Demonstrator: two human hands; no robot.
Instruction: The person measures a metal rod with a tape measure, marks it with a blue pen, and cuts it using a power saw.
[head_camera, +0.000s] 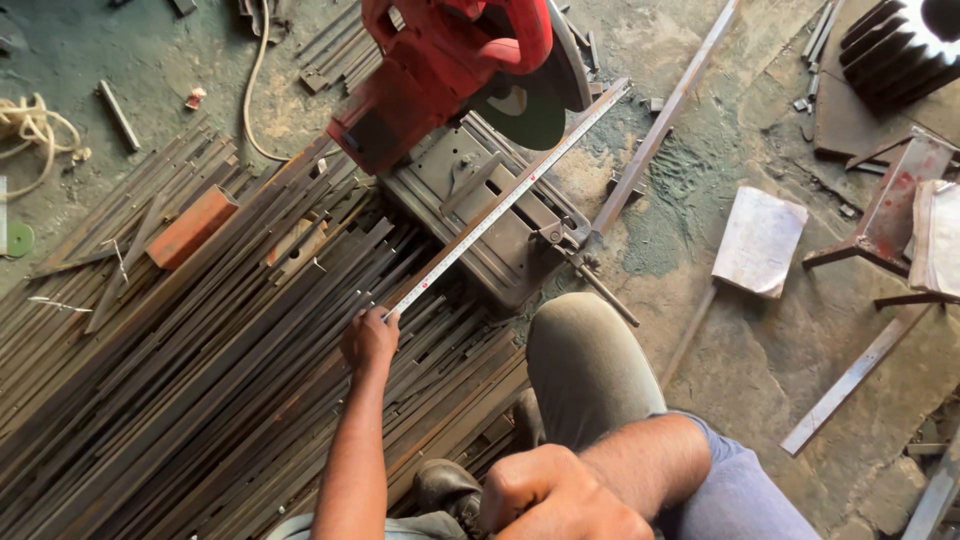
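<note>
My left hand (369, 338) pinches the near end of a white measuring tape (500, 205) that runs diagonally up and right across the base of a red chop saw (440, 60). The tape lies over the saw's grey vise bed (490, 200) and ends near the blade disc (540, 95). Beneath that hand lies a pile of long flat steel strips (200, 380). My right hand (560, 495) is a closed fist low in the view, near my knee (590, 370); what it holds is hidden.
A long steel bar (660, 120) runs up and right from the saw. A paper pad (760, 240) lies on the floor to the right, beside a metal stand (890, 210) and a dark gear (895, 45). Rope (35, 130) is coiled at the left.
</note>
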